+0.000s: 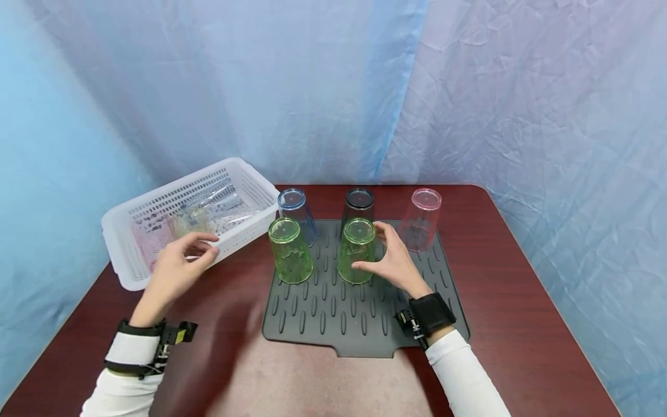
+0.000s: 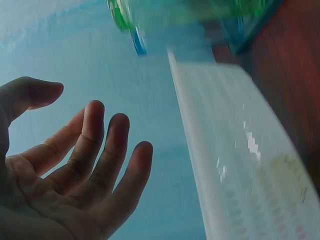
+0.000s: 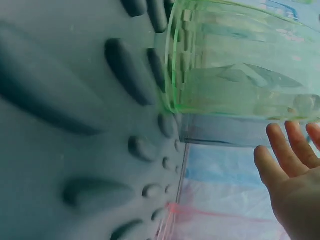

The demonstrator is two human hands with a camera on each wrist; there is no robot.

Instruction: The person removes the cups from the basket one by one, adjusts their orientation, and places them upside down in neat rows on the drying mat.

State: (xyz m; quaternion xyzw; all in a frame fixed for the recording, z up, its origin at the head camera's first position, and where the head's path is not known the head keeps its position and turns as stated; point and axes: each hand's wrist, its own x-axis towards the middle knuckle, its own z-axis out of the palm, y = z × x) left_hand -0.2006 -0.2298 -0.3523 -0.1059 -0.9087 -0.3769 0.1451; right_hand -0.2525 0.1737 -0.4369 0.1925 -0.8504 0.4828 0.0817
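Observation:
On the grey ridged drying mat [image 1: 323, 324], a green glass [image 1: 356, 260] stands upside down, base up. My right hand [image 1: 393, 260] is at its right side, thumb in front and fingers behind with a wide gap between them; in the right wrist view the fingertips [image 3: 275, 135] lie right at the glass wall. A second green glass [image 1: 293, 260] stands to its left. My left hand [image 1: 179, 269] hovers by the near edge of a white plastic basket [image 1: 245, 237], fingers loosely bent and holding nothing. Inside the basket lies a yellowish glass [image 1: 189, 221].
Behind the green glasses, a blue glass [image 1: 299, 217], a dark glass [image 1: 359, 207] and a pink glass [image 1: 421, 223] stand upside down along the mat's far side. Pinkish and clear items also lie in the basket. A light-blue curtain [image 1: 312, 87] hangs behind the reddish-brown table [image 1: 521, 324].

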